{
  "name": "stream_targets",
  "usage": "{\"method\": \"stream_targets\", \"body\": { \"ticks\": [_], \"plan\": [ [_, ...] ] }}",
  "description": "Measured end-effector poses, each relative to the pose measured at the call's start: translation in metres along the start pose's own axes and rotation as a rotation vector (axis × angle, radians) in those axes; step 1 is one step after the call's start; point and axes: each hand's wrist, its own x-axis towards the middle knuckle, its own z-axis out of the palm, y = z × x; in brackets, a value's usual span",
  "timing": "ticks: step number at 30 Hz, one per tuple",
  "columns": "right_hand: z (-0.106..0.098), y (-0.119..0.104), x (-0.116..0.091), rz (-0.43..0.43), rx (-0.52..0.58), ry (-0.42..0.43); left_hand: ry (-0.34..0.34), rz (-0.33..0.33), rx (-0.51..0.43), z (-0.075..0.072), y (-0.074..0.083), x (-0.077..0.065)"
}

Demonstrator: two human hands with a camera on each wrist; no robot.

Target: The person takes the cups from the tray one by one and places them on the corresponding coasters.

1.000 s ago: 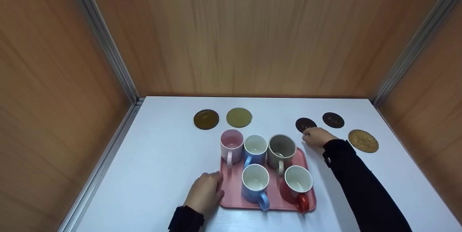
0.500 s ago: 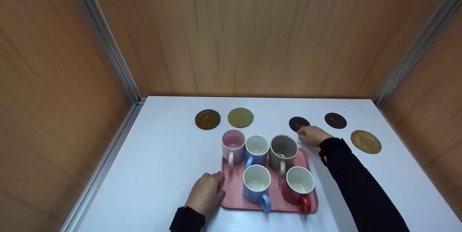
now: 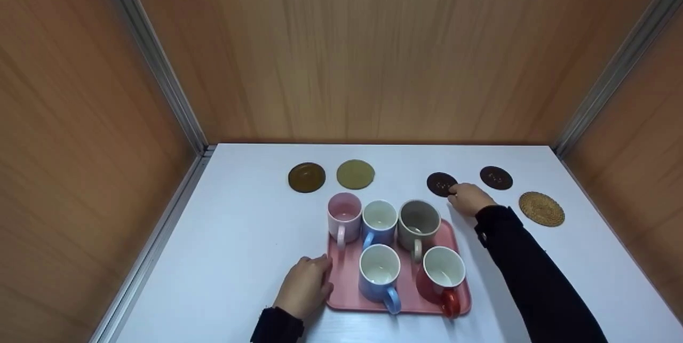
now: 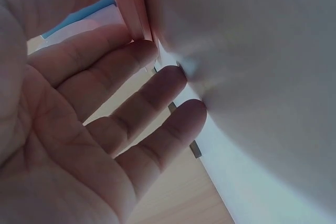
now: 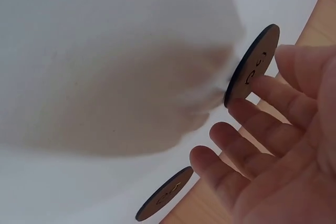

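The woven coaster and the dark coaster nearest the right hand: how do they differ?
The woven coaster looks larger than the dark coaster. The woven coaster is golden; the dark coaster is brown-black. The right hand is at the dark coaster's edge, apart from the woven coaster. Both are round and flat.

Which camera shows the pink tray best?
The head view: it shows the pink tray from above, though five mugs hide parts of it. The left wrist view shows only a strip of its rim by the left hand; the right wrist view shows none of it.
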Motion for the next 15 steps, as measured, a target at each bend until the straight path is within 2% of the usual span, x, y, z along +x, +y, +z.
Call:
{"method": "stream_targets", "body": {
  "ticks": [5,8,15],
  "plan": [
    [0.004,-0.003,0.007,-0.039,-0.007,-0.039,0.0,-0.006,-0.009,0.0,0.0,-0.002],
    [0.004,-0.006,0.011,-0.028,0.008,-0.083,0.011,0.005,-0.01,-0.001,-0.001,-0.003],
    [0.005,-0.016,0.02,-0.104,0.006,-0.106,0.011,-0.001,-0.014,0.0,-0.001,-0.003]
  ]
}}
